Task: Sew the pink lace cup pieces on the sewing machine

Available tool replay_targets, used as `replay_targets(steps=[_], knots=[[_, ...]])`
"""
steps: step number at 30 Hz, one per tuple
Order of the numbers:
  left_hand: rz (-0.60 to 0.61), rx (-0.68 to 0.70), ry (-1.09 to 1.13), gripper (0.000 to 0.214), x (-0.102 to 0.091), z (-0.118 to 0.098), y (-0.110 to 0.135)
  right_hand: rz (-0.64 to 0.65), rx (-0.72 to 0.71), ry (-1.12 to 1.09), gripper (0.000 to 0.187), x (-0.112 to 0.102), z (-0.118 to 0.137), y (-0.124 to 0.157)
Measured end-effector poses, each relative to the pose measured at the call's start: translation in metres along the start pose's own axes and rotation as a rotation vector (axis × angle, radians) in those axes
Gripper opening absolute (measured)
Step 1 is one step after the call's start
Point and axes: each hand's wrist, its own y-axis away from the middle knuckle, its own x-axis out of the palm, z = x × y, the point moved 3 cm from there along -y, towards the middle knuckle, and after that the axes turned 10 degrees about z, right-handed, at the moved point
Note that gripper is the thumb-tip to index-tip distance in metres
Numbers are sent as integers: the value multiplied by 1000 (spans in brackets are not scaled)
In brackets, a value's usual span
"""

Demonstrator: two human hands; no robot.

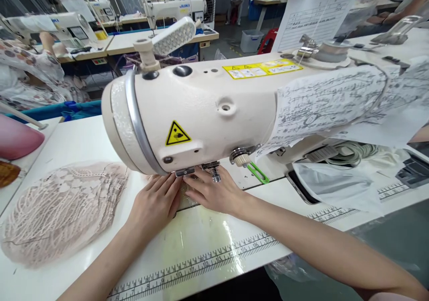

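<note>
My left hand [156,200] lies flat on the sewing machine's bed, its fingers stretched forward and close together. Beside it, my right hand [216,193] rests palm down with its fingers somewhat spread. Both sets of fingertips reach beneath the head of the white sewing machine [187,108], which hides the needle area and part of the fingers. A little pale fabric seems to show by the left fingers, but its shape is hidden. Left of my left hand lies a heap of pale pink lace pieces [67,211].
A green thread snipper [258,172] lies right of the machine head. Farther right are a phone [301,187] partly under white cloth and a coiled cable [351,152]. A ruler strip [201,265] runs along the front edge. A pink object [18,133] stands far left. Other people sit beyond.
</note>
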Motion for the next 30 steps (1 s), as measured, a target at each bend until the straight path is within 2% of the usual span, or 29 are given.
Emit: replay_targets(steps=[4, 14, 19, 21, 24, 27, 30], knots=[[8, -5, -18, 33, 1, 0, 0, 52, 10, -20, 34, 3, -1, -1], [1, -21, -36, 36, 2, -2, -1, 77, 9, 7, 35, -1, 0, -3], [-4, -45, -32, 37, 3, -3, -3, 10, 9, 19, 34, 1, -3, -2], [-10, -61, -38, 35, 3, -3, -2, -22, 35, 8, 31, 3, -7, -1], [-9, -90, -49, 35, 0, -4, 0, 29, 115, -102, 31, 9, -16, -2], [82, -160, 19, 34, -6, 1, -1, 70, 224, -254, 37, 16, -25, -2], [199, -295, 144, 28, -10, 21, -12, 37, 253, -314, 40, 20, -30, -1]])
